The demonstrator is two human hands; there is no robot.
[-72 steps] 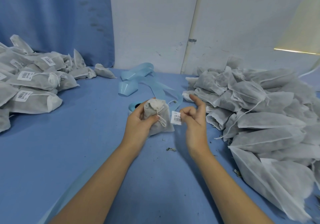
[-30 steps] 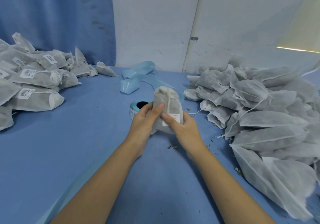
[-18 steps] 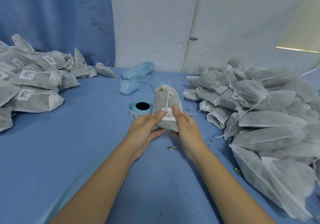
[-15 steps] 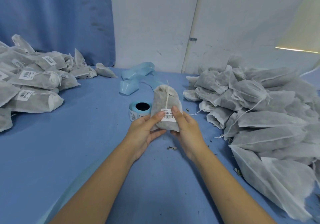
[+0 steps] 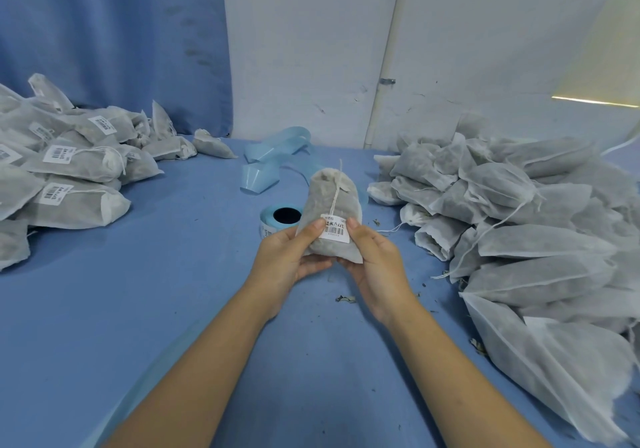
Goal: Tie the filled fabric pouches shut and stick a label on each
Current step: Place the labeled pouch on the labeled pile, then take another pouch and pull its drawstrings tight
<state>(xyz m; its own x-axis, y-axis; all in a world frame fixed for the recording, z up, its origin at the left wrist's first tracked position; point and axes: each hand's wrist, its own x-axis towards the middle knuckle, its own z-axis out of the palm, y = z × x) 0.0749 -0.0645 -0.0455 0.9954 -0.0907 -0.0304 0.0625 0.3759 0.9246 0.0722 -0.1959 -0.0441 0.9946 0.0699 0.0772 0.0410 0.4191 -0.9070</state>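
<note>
Table (image 5: 145,326): blue surface running from the near edge to the far wall.
Fragment (image 5: 345,298): dry scrap lying on the table just near of the hands.
Left hand (image 5: 289,257): fingers curled under the lower left of the pouch (image 5: 330,202); thumb tip on the left edge of the label (image 5: 334,229).
Right hand (image 5: 375,260): fingers curled under the lower right of the pouch; thumb tip at the label's right edge.
Pouch: grey, filled, held upright over the table's centre; neck gathered, drawstring (image 5: 335,195) hanging down its front.
Label: white, barcoded, stuck on the pouch's lower front between the thumbs.
Label roll (image 5: 281,217): pale blue, on the table just beyond the left hand.
Right pile (image 5: 519,226): grey pouches heaped along the right side.
Left pile (image 5: 69,174): pouches bearing white barcoded labels, far left.
Backing strip (image 5: 273,160): pale blue ribbon looped beyond the roll.
Curtain (image 5: 114,39): blue, far left.
</note>
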